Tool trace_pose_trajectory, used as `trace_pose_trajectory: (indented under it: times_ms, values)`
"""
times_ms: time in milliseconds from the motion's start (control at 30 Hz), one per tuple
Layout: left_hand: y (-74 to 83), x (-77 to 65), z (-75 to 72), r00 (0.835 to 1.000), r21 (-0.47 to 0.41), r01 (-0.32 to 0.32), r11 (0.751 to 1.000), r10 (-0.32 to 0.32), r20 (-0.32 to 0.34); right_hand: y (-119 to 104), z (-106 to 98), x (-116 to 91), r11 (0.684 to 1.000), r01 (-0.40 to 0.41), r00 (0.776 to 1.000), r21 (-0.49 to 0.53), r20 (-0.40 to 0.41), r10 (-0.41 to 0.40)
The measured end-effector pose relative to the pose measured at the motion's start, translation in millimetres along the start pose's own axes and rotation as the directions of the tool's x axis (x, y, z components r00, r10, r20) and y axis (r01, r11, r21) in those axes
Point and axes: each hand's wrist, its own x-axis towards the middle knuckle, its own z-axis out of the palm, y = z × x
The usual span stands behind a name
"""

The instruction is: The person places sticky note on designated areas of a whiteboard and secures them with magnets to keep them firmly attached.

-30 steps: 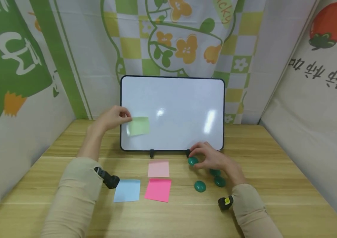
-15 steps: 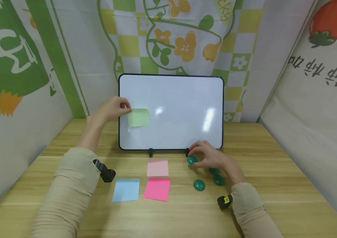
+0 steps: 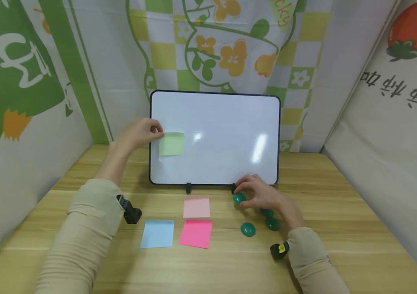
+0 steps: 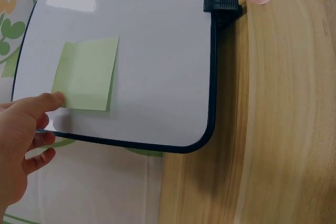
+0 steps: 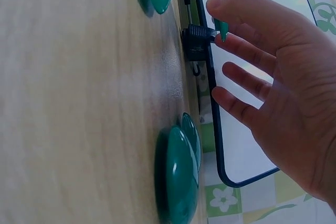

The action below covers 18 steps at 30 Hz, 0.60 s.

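Note:
My left hand [image 3: 140, 132] pinches a pale green sticky note [image 3: 172, 143] at its upper left corner. The note lies close over the left part of a white whiteboard [image 3: 216, 118] with a black frame. In the left wrist view, the thumb covers a corner of the note [image 4: 89, 74], and its free edge stands slightly off the board. Low in front of the board's right side, my right hand [image 3: 261, 194] holds a round, glossy green magnet [image 3: 239, 198] between thumb and fingers. The right wrist view has this magnet [image 5: 219, 22] edge-on, with the other fingers spread.
Three more green magnets, one a front magnet [image 3: 248, 229], lie on the wooden table [image 3: 208, 269] near the right hand. Pale pink [image 3: 196, 206], bright pink [image 3: 196, 233] and blue sticky notes [image 3: 158, 234] lie before the board. Black clip feet [image 3: 188, 188] support its lower edge.
The left hand has raised the green note a little up the board, and the note now hangs straighter. The right hand stays at the same place with its magnet.

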Motion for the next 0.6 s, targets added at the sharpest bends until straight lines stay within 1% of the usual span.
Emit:
trace_pose_trajectory:
  times_ms: [100,333,500,600]
  values:
    - [-2.1,1.7,3.0,1.0,0.014,-0.002,1.0,0.002,-0.005,-0.5,-0.1,-0.2,1.0,-0.001,1.0,0.002,0.001,0.001]
    - [-5.8,-1.1,3.9,1.0,0.042,0.015,0.999,-0.014,-0.019,-4.2,0.4,2.3,1.0,0.007,1.0,-0.009,-0.002,-0.007]
    - [-5.7,-1.7,3.9,0.999,0.044,0.036,0.998,-0.036,-0.008,-6.8,0.3,6.2,0.998,0.062,0.997,-0.02,-0.036,-0.063]
    - [-5.9,-0.5,4.3,0.999,0.046,0.033,0.998,-0.033,-0.008,-8.3,1.2,9.4,0.995,0.093,0.994,-0.019,-0.053,-0.094]
